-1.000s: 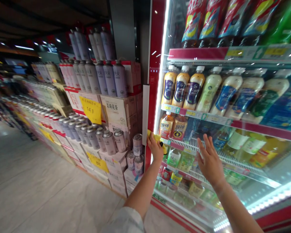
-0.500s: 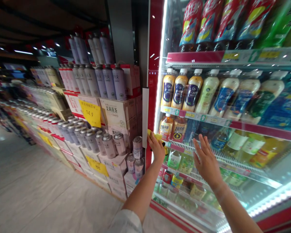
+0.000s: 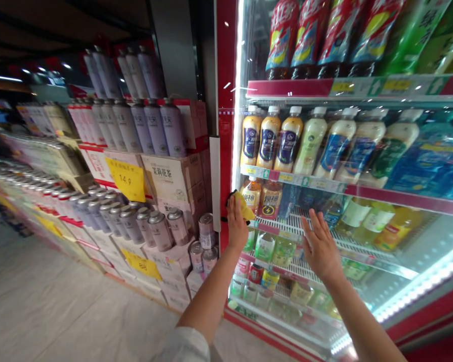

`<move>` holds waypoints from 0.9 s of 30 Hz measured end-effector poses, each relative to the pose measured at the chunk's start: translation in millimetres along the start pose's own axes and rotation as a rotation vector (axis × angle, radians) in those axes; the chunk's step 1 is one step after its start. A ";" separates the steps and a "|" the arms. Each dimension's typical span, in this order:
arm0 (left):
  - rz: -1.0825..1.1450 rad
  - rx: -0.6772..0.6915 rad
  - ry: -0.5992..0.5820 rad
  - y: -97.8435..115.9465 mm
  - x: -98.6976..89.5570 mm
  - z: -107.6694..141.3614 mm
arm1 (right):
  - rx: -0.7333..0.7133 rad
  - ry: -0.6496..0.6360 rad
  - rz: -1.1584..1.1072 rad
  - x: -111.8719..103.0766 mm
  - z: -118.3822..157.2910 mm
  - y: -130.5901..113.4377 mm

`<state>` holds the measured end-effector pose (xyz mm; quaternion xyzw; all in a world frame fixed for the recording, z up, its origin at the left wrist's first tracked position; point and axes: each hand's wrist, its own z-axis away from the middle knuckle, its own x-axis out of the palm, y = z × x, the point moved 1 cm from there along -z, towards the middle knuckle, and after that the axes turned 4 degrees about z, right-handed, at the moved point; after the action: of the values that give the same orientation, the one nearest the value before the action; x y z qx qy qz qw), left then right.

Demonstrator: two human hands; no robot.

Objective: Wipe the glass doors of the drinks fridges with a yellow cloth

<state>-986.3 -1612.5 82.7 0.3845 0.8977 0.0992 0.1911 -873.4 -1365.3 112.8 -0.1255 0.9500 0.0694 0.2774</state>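
Observation:
My left hand [image 3: 237, 223] presses a yellow cloth [image 3: 243, 205] with black edges against the left side of the cooler's glass door [image 3: 287, 193], near the red frame. Its fingers point up and lie over the cloth. To the right, my right hand [image 3: 321, 246] is held up, bare, with fingers stretched and apart, at the glass; whether the palm touches it I cannot tell. Behind the glass, an orange-labelled bottle [image 3: 250, 195] and a dark-labelled bottle [image 3: 271, 200] stand close to the cloth.
Shelves in the lit cooler carry rows of bottles [image 3: 289, 141]. Left of its red frame [image 3: 225, 90] stand stacked cartons [image 3: 166, 176] with cans [image 3: 160, 229] on top and yellow price signs [image 3: 125, 178]. Grey floor [image 3: 83, 306] runs along the cartons.
The view has turned slightly right, so cooler and cartons sit further left. More of the yellow cloth now shows beside my left hand. My right hand stays raised with fingers spread.

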 end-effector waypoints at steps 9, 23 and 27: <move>0.000 0.353 -0.155 10.1 12.8 13.2 | 0.063 -0.087 0.041 12.8 27.1 -6.4; 0.057 0.348 -0.085 49.5 49.7 44.1 | 0.209 -0.161 0.124 -10.8 70.0 17.1; 0.130 0.161 -0.005 47.9 51.0 34.6 | 0.230 -0.160 0.131 -25.2 85.0 42.1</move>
<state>-972.7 -1541.6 53.2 0.4564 0.8753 0.0379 0.1552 -821.2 -1302.7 58.1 -0.0245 0.9327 -0.0120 0.3597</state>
